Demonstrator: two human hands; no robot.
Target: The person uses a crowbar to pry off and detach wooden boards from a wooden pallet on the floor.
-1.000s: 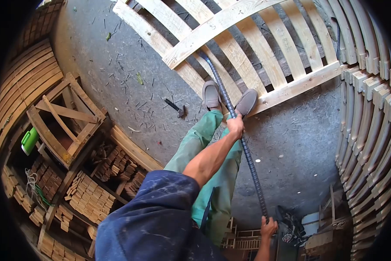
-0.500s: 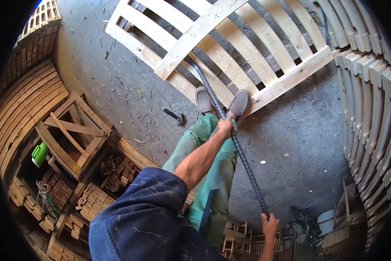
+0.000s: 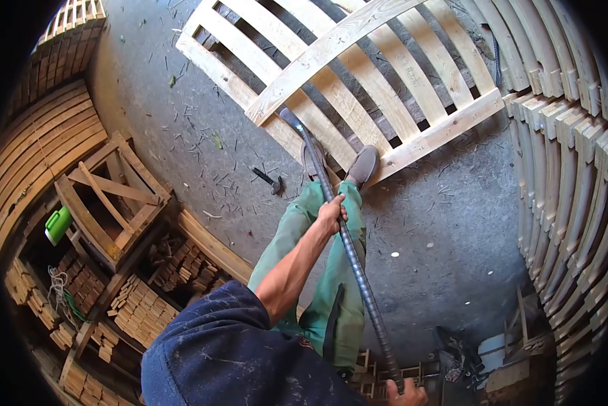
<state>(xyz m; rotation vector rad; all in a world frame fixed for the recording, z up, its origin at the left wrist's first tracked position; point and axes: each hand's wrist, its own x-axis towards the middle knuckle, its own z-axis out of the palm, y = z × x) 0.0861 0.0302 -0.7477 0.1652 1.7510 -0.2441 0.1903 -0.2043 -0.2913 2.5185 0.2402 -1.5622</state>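
"What moved?"

"The bar (image 3: 361,274) swung toward the left and its near end dropped; the far tip came into plain view by the crosspiece (image 3: 331,46) of the slatted frame (image 3: 446,134)."

"And the hands?"

"The left hand (image 3: 331,213) was wrapped around its middle; the right hand (image 3: 407,394) closed on the near end, partly cut off below."

"Anything around?"

"A hammer (image 3: 267,178) lay on the floor (image 3: 439,223); stacked frames (image 3: 568,196) crowded the right. The bar hid part of the left shoe (image 3: 308,164). A dark bundle (image 3: 453,357) was hard to make out."
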